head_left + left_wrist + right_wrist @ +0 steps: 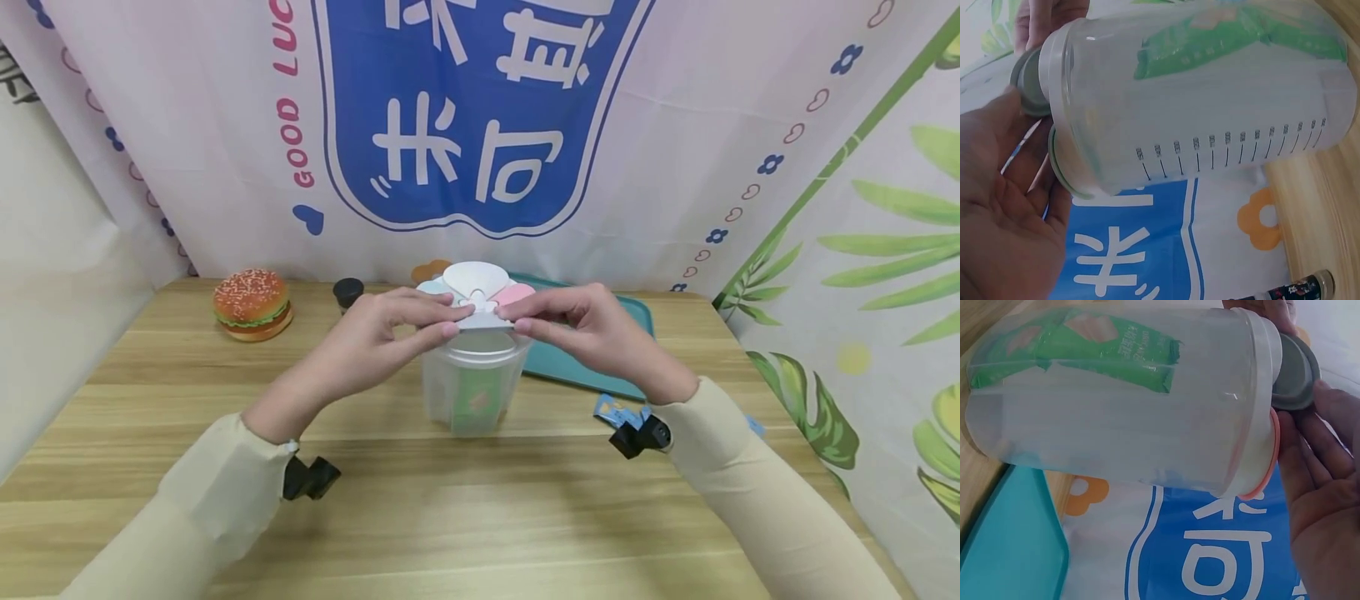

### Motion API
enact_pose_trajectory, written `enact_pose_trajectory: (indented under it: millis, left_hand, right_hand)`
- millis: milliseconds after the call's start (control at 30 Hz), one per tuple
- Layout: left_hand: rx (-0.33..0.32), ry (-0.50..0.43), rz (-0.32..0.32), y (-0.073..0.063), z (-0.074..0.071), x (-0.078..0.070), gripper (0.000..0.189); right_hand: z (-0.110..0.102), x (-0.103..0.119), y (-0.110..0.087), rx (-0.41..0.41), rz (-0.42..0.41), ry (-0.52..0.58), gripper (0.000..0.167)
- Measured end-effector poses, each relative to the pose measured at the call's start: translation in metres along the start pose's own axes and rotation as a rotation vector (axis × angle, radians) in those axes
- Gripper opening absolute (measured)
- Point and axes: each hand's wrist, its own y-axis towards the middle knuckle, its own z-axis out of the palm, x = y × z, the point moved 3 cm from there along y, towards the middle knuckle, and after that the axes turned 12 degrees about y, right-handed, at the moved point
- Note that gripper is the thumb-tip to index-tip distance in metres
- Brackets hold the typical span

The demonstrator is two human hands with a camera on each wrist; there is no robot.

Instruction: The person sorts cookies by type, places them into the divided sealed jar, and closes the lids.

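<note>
A clear plastic storage jar (pixel 472 383) stands upright on the table, a green packet (pixel 1116 353) inside it. Its top carries petal-shaped lids, among them a white one (pixel 474 275) and a pink one (pixel 513 293). The grey lid (pixel 1034 81), at the side nearest me, is tilted away from the jar's rim. My left hand (pixel 375 333) pinches its left end, thumb at the front edge and index finger on top. From the other side my right hand (pixel 592 329) pinches the right end the same way. Volume marks run along the jar's wall.
Behind the jar to the right lies a teal tray (pixel 585 367). A toy hamburger (pixel 252 304) and a black-capped bottle (pixel 348 292) stand to the left. Small blue packets (pixel 618 411) lie by my right wrist. A printed cloth (pixel 225 167) hangs behind the table.
</note>
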Motion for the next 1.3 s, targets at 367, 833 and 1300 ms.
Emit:
enact_pose_trajectory:
  millis: [367, 833, 1300]
  left_hand:
    - [0.049, 0.023, 0.061, -0.0005, 0.0005, 0.0029, 0.033]
    - [0.048, 0.032, 0.098, -0.0021, -0.0003, 0.0026, 0.034]
    - [0.077, 0.042, 0.084, -0.0035, -0.0008, -0.0001, 0.037]
  right_hand:
    - [0.0021, 0.0016, -0.0044, 0.064, -0.11, -0.096, 0.024]
    - [0.0052, 0.0021, -0.0047, 0.081, -0.133, -0.113, 0.023]
    - [0.0095, 0.0022, -0.0075, 0.076, -0.138, -0.134, 0.02]
